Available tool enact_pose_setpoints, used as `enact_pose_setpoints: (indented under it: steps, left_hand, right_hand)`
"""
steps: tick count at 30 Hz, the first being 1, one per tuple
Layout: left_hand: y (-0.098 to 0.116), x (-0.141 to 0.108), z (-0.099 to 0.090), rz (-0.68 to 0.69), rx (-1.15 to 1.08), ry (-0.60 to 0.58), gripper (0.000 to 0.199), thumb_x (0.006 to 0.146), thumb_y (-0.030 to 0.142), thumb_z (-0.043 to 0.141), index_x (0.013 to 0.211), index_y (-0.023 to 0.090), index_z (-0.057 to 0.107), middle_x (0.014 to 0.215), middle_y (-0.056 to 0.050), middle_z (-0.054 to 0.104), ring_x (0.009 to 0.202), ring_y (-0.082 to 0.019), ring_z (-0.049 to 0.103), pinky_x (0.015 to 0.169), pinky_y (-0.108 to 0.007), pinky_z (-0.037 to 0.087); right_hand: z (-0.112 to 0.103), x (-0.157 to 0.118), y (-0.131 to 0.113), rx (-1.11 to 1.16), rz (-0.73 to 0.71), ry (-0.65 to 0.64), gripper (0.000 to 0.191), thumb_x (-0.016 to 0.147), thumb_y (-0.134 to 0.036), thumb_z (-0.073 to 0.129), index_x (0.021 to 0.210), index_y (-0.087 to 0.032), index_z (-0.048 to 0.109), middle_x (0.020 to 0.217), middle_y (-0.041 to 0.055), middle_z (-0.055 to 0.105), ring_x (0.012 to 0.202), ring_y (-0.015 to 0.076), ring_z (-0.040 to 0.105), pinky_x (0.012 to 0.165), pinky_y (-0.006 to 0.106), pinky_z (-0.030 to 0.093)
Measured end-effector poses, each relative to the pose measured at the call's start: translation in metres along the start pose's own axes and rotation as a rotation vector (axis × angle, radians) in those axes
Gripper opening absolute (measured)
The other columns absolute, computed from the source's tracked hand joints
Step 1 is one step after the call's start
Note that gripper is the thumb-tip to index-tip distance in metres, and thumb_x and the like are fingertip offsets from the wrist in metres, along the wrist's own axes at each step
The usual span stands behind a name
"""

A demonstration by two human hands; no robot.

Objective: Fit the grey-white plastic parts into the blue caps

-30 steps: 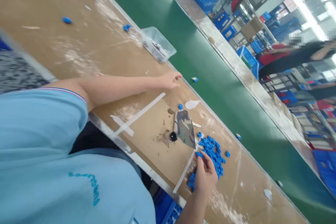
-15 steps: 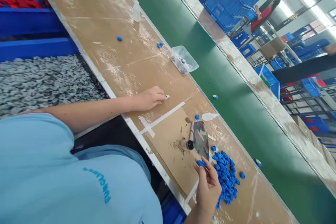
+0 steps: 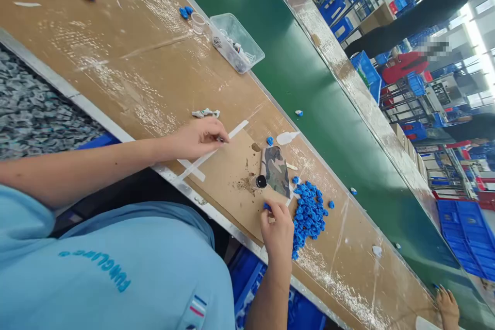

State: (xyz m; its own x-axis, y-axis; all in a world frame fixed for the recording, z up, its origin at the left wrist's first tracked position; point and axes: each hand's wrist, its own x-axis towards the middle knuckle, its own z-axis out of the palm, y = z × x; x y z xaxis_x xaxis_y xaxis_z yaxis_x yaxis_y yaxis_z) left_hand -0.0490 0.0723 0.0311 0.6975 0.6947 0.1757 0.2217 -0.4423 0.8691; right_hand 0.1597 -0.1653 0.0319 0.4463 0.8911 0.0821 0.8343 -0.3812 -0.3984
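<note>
My right hand [image 3: 277,224] pinches a small blue piece [image 3: 266,206] over the front of the brown board [image 3: 228,185]. Beside it lies a heap of blue pieces [image 3: 309,211]. My left hand [image 3: 203,138] is closed above the white tape at the board's left edge, and what its fingertips hold is too small to name. Behind that hand, several pale pieces [image 3: 206,113] lie in a short row. A small dark-topped pot [image 3: 261,181] stands among brown smears, touching a camouflage cloth [image 3: 276,170].
A clear tub [image 3: 236,44] of small parts sits at the table's far edge. A squeeze bottle [image 3: 287,137] lies behind the cloth. Beyond runs a green belt [image 3: 332,149] with scattered pieces. Another person's hand [image 3: 447,304] is at the lower right.
My left hand has left the pale pieces and come nearer the board. My right hand, still with a blue piece, has shifted slightly from the cloth. The view has swung right.
</note>
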Motion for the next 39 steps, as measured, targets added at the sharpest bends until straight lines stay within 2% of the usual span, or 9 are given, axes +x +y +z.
enact_pose_setpoints:
  steps: [5,8,11,16,21,26,29,35,39]
  left_hand:
    - [0.013,-0.008,0.034,-0.062,-0.34,-0.113,0.02,0.078,0.03,0.053,0.092,0.017,0.06,0.091,-0.005,0.06,0.087,-0.016,0.06,0.081,-0.028,0.048]
    - [0.018,-0.013,0.05,-0.149,-0.568,-0.16,0.021,0.078,0.03,0.056,0.093,0.016,0.053,0.082,-0.003,0.061,0.08,-0.016,0.063,0.077,-0.029,0.05]
    - [0.022,-0.015,0.061,-0.139,-0.693,-0.218,0.018,0.077,0.03,0.059,0.088,0.016,0.054,0.082,-0.003,0.061,0.079,-0.014,0.062,0.076,-0.027,0.05]
    - [0.024,-0.016,0.067,-0.128,-0.701,-0.25,0.018,0.079,0.026,0.058,0.093,0.015,0.057,0.084,-0.003,0.061,0.075,-0.011,0.056,0.072,-0.023,0.046]
    - [0.023,-0.018,0.068,-0.169,-0.712,-0.287,0.023,0.08,0.025,0.058,0.101,0.016,0.058,0.092,-0.004,0.062,0.085,-0.013,0.056,0.078,-0.025,0.046]
    - [0.019,-0.021,0.073,-0.223,-0.869,-0.309,0.023,0.083,0.03,0.056,0.1,0.016,0.052,0.089,-0.002,0.059,0.084,-0.013,0.059,0.08,-0.03,0.049]
    - [0.016,-0.021,0.076,-0.233,-0.862,-0.34,0.025,0.083,0.03,0.055,0.103,0.015,0.054,0.087,-0.003,0.06,0.081,-0.013,0.06,0.082,-0.032,0.049]
    - [0.015,-0.02,0.075,-0.181,-0.67,-0.262,0.025,0.072,0.027,0.067,0.095,0.016,0.066,0.09,-0.004,0.059,0.081,-0.013,0.058,0.078,-0.025,0.049]
    - [0.014,-0.022,0.081,-0.247,-0.805,-0.277,0.03,0.075,0.028,0.064,0.103,0.015,0.061,0.084,-0.003,0.063,0.071,-0.012,0.06,0.072,-0.026,0.051]
  right_hand:
    - [0.007,-0.004,0.0,-0.092,-0.068,-0.002,0.034,0.084,-0.021,0.042,0.109,-0.021,0.066,0.091,0.0075,0.063,0.085,0.0186,0.06,0.076,0.031,0.05]
    - [0.008,-0.006,0.004,0.033,0.007,0.029,0.033,0.087,-0.026,0.044,0.114,-0.019,0.061,0.094,0.0082,0.062,0.084,0.0179,0.061,0.075,0.032,0.051]
    - [0.001,-0.001,0.002,0.224,0.101,0.113,0.03,0.085,-0.033,0.051,0.109,-0.017,0.06,0.089,0.0069,0.062,0.077,0.0156,0.061,0.069,0.028,0.053]
    - [-0.012,0.02,-0.016,0.282,-0.005,0.193,0.026,0.085,-0.033,0.053,0.103,-0.019,0.065,0.091,0.0079,0.063,0.083,0.0156,0.06,0.072,0.028,0.052]
    - [-0.01,0.037,-0.022,0.205,-0.008,0.15,0.03,0.086,-0.036,0.053,0.107,-0.019,0.065,0.097,0.0076,0.069,0.084,0.0161,0.064,0.077,0.03,0.052]
    - [-0.007,0.047,-0.021,0.042,-0.221,0.178,0.025,0.089,-0.032,0.05,0.102,-0.021,0.069,0.093,0.0069,0.071,0.089,0.0181,0.063,0.083,0.033,0.047]
    - [-0.007,0.049,-0.021,0.014,-0.284,0.205,0.024,0.09,-0.028,0.05,0.102,-0.022,0.069,0.091,0.0059,0.072,0.087,0.0176,0.063,0.083,0.033,0.046]
    - [-0.011,0.042,-0.022,-0.003,-0.305,0.148,0.023,0.09,-0.028,0.05,0.102,-0.023,0.07,0.09,0.0053,0.072,0.086,0.0178,0.063,0.082,0.035,0.046]
    - [-0.011,0.039,-0.022,0.001,-0.246,0.177,0.024,0.089,-0.03,0.051,0.1,-0.023,0.07,0.091,0.0062,0.072,0.087,0.0187,0.063,0.083,0.036,0.047]
